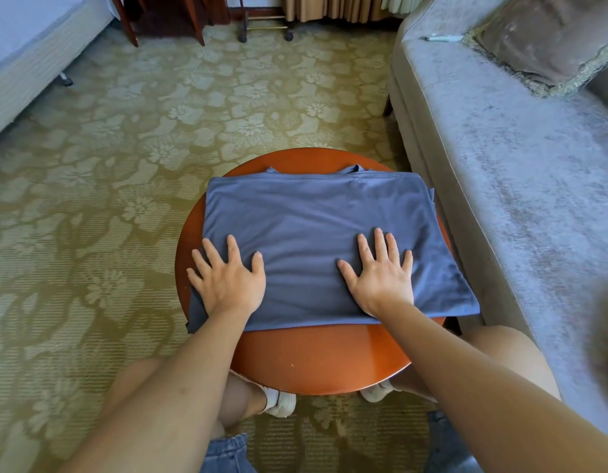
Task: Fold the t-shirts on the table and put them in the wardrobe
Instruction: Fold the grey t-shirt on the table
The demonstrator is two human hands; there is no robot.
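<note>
Head view, the only one. Blue t-shirt [313,233] lies flat on the round bench [313,356], folded into a wide rectangle. Its long axis runs left to right, with the collar edge on the far side and the near edge just under the wrists. On the near-left corner the left hand [229,285] rests palm down, fingers [233,249] straight and spread, clamped on nothing; the little finger reaches the cloth's left edge. Flat in the same way, fingers apart, the right hand [381,278] sits near-right but well inboard of the right edge, which overhangs the bench toward the sofa [500,165]. The cloth extends away from both sets of fingertips toward the far rim. Judgement: a smoothing step. The next fold probably goes across the long axis, and the left hand is nearer its side edge. No wardrobe can be made out here.
</note>
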